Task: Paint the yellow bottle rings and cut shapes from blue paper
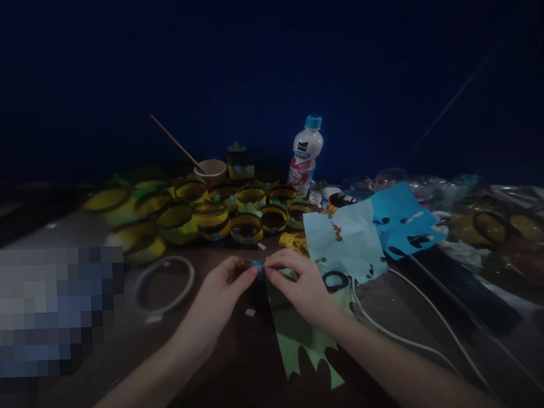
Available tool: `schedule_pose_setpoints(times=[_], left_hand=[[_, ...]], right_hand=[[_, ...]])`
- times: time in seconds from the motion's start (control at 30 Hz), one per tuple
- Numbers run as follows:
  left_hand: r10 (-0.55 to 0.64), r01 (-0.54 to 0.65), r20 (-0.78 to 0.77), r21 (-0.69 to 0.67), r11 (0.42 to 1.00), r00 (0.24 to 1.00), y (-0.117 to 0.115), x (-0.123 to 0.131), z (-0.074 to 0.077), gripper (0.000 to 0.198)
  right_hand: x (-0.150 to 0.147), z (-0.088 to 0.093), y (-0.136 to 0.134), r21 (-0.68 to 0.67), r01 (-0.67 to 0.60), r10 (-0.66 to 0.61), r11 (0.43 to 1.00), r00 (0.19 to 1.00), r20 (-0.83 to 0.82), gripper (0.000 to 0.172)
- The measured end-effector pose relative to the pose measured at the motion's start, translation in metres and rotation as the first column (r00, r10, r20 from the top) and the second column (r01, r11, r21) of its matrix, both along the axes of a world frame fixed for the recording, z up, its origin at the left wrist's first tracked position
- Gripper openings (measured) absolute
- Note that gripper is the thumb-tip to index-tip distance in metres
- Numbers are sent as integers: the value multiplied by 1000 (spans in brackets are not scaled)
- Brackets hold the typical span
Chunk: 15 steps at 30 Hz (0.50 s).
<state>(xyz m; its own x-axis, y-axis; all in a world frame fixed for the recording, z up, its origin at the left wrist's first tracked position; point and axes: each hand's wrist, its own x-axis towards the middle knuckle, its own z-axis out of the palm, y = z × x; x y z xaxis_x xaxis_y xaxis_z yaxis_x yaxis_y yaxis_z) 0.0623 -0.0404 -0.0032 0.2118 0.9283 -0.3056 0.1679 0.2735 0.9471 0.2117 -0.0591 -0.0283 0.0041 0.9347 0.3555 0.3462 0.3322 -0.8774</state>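
A small blue piece point(258, 269) is pinched between the fingertips of both hands, above the dark table. My left hand point(232, 280) grips its left side with thumb and forefinger. From the right, my right hand point(295, 277) holds its other side, fingers closed together. Beneath my right hand and wrist lies a green paper point(299, 340) with cut-out edges. A pale blue sheet point(345, 243) with holes lies just beyond, beside a brighter blue sheet point(406, 220). The exact shape of the small piece is too tiny and dim to tell.
Several yellow-and-black rings point(211, 220) stand behind the hands, near a cup point(211, 172) with a stick and a bottle point(305, 155). A roll of white tape point(191, 278) lies left. A white cable point(406, 339) and clear plastic packaging point(521, 198) are on the right.
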Motion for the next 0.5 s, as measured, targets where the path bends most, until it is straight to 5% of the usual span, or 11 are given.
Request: schedule_pose_setpoints(times=[0.5], left_hand=[[-26, 29, -51, 47, 998, 998, 1, -1, -6, 23]], right_hand=[[-1, -1, -1, 14, -38, 38, 999, 999, 35, 11]])
